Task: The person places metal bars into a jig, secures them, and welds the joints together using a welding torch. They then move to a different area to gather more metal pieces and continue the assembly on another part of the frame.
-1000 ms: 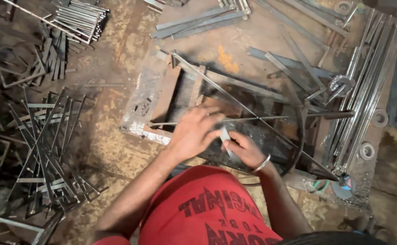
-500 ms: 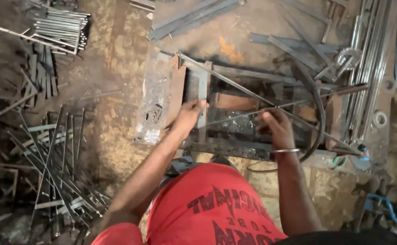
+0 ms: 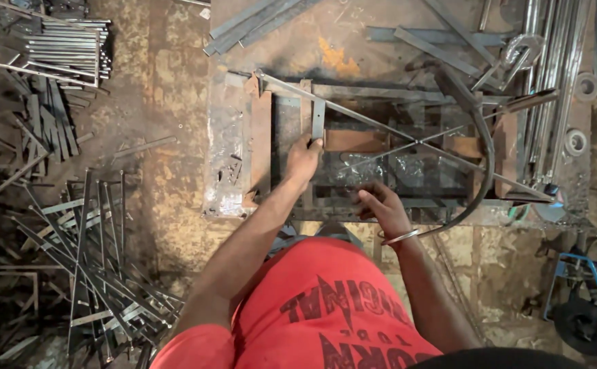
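Left hand point(image 3: 303, 158) clamped on the lower end of a short flat steel bar point(image 3: 317, 119) standing across the welding frame point(image 3: 380, 147). Right hand point(image 3: 379, 203) rests fingers-down on the frame's near rail; grip unclear. Thin rods point(image 3: 408, 137) cross the frame diagonally.

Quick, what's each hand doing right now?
Left hand: closed on a flat steel bar.
Right hand: fingers curled, resting on the metal frame; cannot tell whether it holds anything.
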